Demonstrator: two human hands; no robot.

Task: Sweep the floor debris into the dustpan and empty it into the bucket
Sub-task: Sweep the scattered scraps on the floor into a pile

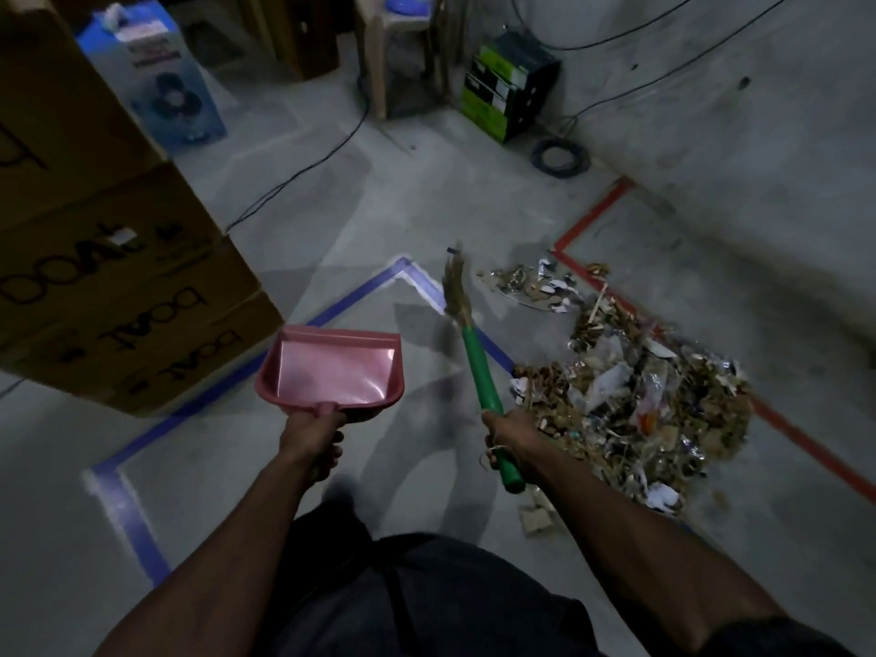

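At nine to ten o'clock stand three stacked cardboard boxes (118, 277); the lower ones carry black lettering seen upside down that reads "boAt"; the top box shows only part of a large letter that I cannot read; behind them at eleven o'clock is one blue carton (156, 78) with a fan pictured on it, its label too blurred to read. One line of blue tape (223, 386) runs on the floor (332, 206) from eight o'clock up to a corner near the centre. One pink dustpan (332, 372) hangs just left of centre, mouth pointing toward twelve o'clock, its tray bare; the left hand (315, 436) has its grip curled round the dustpan's short handle. One broom (479, 353) with a green handle and straw bristles sits at the centre, bristles toward twelve o'clock and blurred; the right hand (509, 441) has its grip wrapped round the lower handle, the butt end sticking out toward six o'clock. At twelve to one o'clock stands one green and black box (507, 87), its writing unreadable, with one coil of dark cable (561, 156) just beside it. One large debris pile (635, 391) of leaves, paper scraps and foil lies on the floor at three o'clock, touching the right hand's side and crossing one line of red tape (806, 448); a smaller scatter lies near the bristles. No bucket shows.
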